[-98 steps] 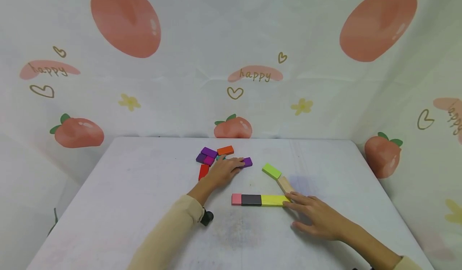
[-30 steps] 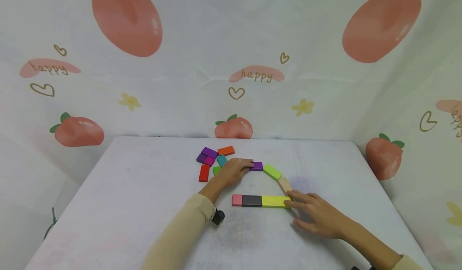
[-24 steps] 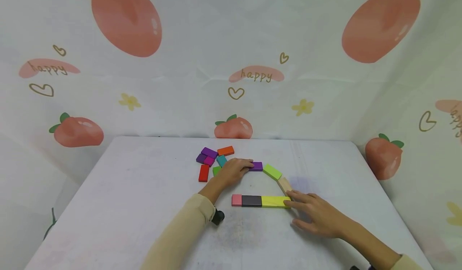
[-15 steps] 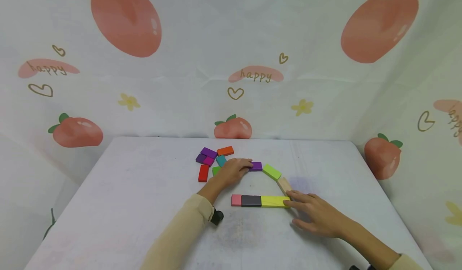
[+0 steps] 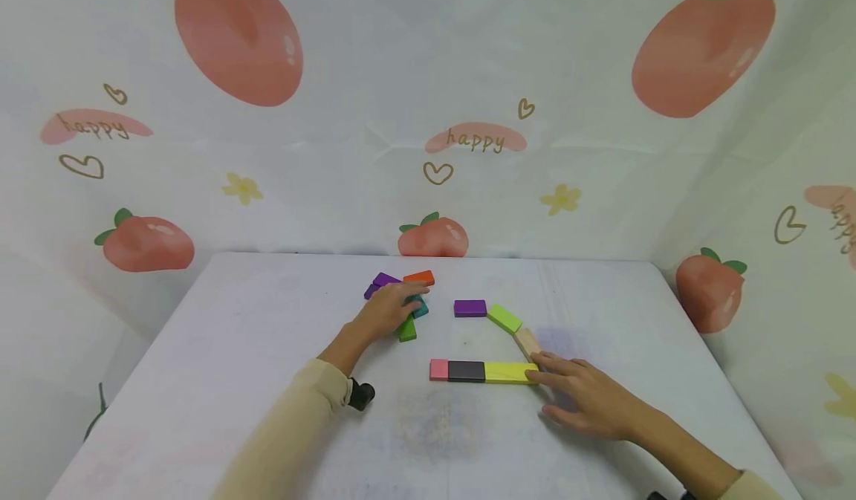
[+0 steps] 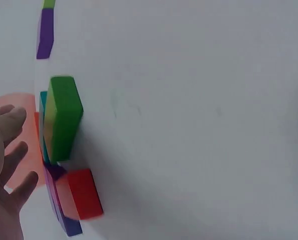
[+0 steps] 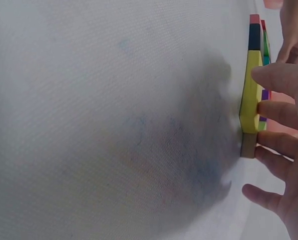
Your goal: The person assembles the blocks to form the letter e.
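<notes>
My left hand (image 5: 384, 310) hovers over a cluster of loose wooden blocks, fingers loosely spread with nothing held. Around it lie a green block (image 5: 407, 330), a teal block (image 5: 420, 308), an orange block (image 5: 421, 277) and purple blocks (image 5: 386, 280). The left wrist view also shows a red block (image 6: 86, 195), which the hand hides from the head camera. My right hand (image 5: 588, 400) has its fingers extended, fingertips touching the right end of a yellow block (image 5: 504, 373) and the near end of a plain wood block (image 5: 527, 342).
Left of the yellow block, a dark grey block (image 5: 466, 371) and a pink block (image 5: 438, 370) continue a straight row. A lime block (image 5: 504, 319) and a purple block (image 5: 470, 308) carry on from the plain wood one, curving leftward. A white table (image 5: 221, 381) bears everything.
The purple block moved right until it lay beside the lime block. Since then my left hand has let it go and moved left to the loose cluster. My right hand stays nearly still.
</notes>
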`<state>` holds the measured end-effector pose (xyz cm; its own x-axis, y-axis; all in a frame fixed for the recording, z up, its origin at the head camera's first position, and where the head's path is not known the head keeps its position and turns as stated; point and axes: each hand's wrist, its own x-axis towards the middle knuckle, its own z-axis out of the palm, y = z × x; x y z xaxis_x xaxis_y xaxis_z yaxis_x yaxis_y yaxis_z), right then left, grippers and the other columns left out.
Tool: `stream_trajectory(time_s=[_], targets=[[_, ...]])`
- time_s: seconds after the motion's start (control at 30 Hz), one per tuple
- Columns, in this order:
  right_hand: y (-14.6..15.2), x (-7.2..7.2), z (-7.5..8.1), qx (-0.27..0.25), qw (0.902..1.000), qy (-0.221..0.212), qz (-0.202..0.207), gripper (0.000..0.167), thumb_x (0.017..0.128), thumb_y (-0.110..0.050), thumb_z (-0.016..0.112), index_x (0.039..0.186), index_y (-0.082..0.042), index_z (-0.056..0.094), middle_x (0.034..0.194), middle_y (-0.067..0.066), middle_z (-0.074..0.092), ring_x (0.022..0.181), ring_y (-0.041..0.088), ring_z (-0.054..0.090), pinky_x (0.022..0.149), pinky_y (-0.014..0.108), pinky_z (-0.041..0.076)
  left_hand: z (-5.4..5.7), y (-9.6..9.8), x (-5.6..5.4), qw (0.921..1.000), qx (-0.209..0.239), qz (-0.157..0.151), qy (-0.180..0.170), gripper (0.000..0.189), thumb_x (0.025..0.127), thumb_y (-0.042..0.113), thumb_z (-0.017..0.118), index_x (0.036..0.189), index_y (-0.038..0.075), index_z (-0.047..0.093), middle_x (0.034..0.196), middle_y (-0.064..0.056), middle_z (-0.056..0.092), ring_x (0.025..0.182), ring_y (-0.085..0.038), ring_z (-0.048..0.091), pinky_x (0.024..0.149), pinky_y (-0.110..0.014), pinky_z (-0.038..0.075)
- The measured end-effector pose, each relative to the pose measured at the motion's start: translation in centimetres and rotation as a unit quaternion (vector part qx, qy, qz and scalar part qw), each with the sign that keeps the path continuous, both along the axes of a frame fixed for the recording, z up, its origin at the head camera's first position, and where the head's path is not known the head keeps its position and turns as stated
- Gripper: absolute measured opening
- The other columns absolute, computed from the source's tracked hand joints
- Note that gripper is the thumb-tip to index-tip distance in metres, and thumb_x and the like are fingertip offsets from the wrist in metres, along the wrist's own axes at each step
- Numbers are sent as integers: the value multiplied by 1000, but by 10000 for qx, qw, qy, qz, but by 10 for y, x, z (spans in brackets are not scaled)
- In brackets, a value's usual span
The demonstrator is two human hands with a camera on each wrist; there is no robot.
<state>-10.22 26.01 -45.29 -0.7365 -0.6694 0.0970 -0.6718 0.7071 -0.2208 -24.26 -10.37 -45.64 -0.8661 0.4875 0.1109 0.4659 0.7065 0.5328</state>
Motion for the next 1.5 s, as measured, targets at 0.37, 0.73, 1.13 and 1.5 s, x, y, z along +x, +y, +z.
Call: stream_trajectory(time_s=[0.37, 0.73, 1.13, 1.5], targets=[[2, -1, -5, -62, 9999, 142, 30, 49, 89, -34, 74, 133, -17, 65, 145, 10, 54, 131, 30, 53, 90, 52, 52, -6, -17, 0, 9980, -584, 233, 93, 35, 96, 20, 67, 129, 9, 67, 133, -11, 64, 128, -30, 56, 106, -49, 44], [1, 0, -2, -19, 9999, -115, -86, 49, 90, -36, 73, 134, -18, 64, 146, 10, 52, 131, 30, 52, 91, 53, 51, -2, -5, 6, 9970, -768, 72, 46, 37, 91, 29, 73, 121, 8, 72, 133, -10, 64, 133, -29, 51, 112, -58, 31], [2, -1, -4, -147, 9993, 316, 96, 50, 87, -32, 75, 133, -16, 65, 144, 11, 54, 129, 31, 54, 88, 51, 52, -3, -1, 4, 9976, -640, -249, -110, 32, 91, 21, 74, 120, 8, 73, 138, -11, 60, 136, -28, 48, 112, -62, 28], [1, 0, -2, -121, 9997, 189, 44, 49, 88, -32, 75, 133, -16, 65, 144, 11, 54, 130, 31, 53, 89, 52, 52, -3, -1, 10, 9953, -773, -584, -95, 32, 93, 17, 71, 125, 11, 71, 141, -9, 58, 138, -26, 46, 112, -59, 32]])
